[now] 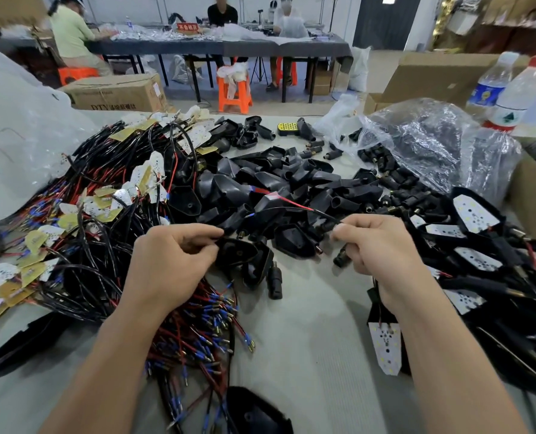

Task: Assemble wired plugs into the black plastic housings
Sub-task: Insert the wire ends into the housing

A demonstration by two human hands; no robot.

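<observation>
- A loose black shell (255, 413) lies at the near edge of the tabletop (307, 324), between my forearms.
- A white LED board (385, 347) hangs under my right wrist; its wires run up behind the hand.
- Near left, a bundle of red and black leads (197, 327) with blue-sleeved tips spreads out below my left wrist.
- My left grip (172, 264) is narrow, thumb and forefinger pinching the left rim of a black housing (240, 253), which sits just right of my fingertips.
- My right grip (382, 249) is closed, fingertips pinching a wired plug (327, 227). Its red and black wires (291, 205) stretch far-left above the held housing. A second plug (340, 260) pokes out beneath my curled lower fingers.
- The two grips are apart, with the housing between them, nearer the left.
- Beyond them lies a heap of empty housings (276, 186), with wired boards (110, 195) to its left and finished pieces (476, 214) to its right.
- Far right are a clear bag (432, 142) of black parts and two water bottles (511, 98).
</observation>
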